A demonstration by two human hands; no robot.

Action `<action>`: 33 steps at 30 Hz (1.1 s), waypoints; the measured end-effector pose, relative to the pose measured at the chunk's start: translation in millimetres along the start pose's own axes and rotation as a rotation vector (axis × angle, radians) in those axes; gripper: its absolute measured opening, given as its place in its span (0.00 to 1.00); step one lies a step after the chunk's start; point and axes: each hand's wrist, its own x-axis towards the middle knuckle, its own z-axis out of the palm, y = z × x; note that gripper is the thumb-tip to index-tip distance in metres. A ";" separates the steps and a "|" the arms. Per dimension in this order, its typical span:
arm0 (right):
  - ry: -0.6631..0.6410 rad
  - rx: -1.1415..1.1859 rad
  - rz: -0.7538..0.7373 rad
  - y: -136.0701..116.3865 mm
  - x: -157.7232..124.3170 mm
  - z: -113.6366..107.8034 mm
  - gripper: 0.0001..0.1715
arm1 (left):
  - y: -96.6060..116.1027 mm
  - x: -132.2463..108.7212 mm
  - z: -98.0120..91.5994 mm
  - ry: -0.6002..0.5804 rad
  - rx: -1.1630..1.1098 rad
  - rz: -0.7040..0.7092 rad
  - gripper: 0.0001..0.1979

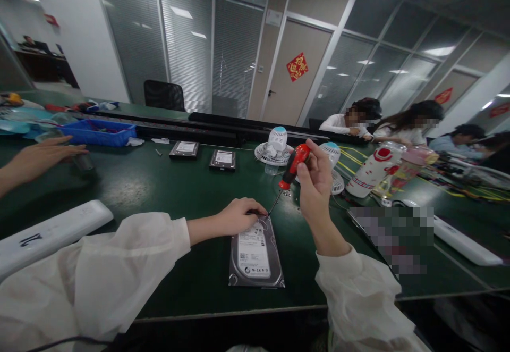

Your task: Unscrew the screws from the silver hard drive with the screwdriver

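A silver hard drive (257, 259) with a white label lies flat on the green table, close to its front edge. My left hand (241, 216) rests over the far end of this drive, its fingers closed on the top near the back corner. In my right hand (316, 182) is a red and black screwdriver (292, 167), gripped by its handle and tilted. The metal shaft points down to the far right corner of the drive, beside my left fingertips. Whether the tip sits in a screw is too small to tell.
Two more hard drives (222, 159) lie farther back, near a blue bin (98, 132). White fans (278, 144) and small screws are beyond my right hand. A co-worker's hand (43, 155) reaches in at left. A pixelated flat device (392, 240) lies at right.
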 end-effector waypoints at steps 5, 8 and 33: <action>0.058 -0.086 -0.063 -1.2 0.6 1.1 0.28 | -1.6 -0.2 0.0 0.001 -0.001 0.001 0.16; 0.030 -0.039 -0.027 -1.2 -0.2 -0.2 0.25 | -1.9 -0.3 -0.7 -0.012 -0.005 -0.002 0.17; -0.022 -0.040 -0.019 -1.4 -1.1 -1.4 0.22 | -1.9 0.3 0.5 -0.003 -0.019 -0.012 0.17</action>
